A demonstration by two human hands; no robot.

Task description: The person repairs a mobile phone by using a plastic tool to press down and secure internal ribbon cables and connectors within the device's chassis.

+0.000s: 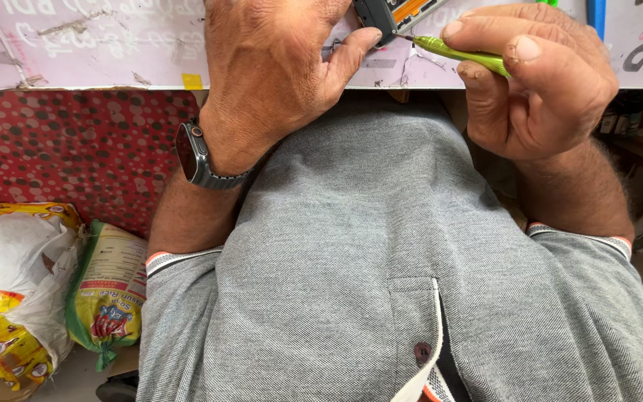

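My left hand (277,67) rests on the edge of a pinkish work surface (98,45) and holds a small dark device (385,13) with an orange part at the top of the view. My right hand (545,82) grips a slim green screwdriver (459,52), and its thin metal tip touches the device's lower corner. A dark watch (195,156) sits on my left wrist. Most of the device is cut off by the frame's top edge.
My grey shirt (381,283) fills the lower middle. A red spotted cloth (76,141) hangs below the work surface on the left. Yellow and white sacks (9,290) and a green-edged bag (109,290) lie at lower left. A blue object (595,15) stands at top right.
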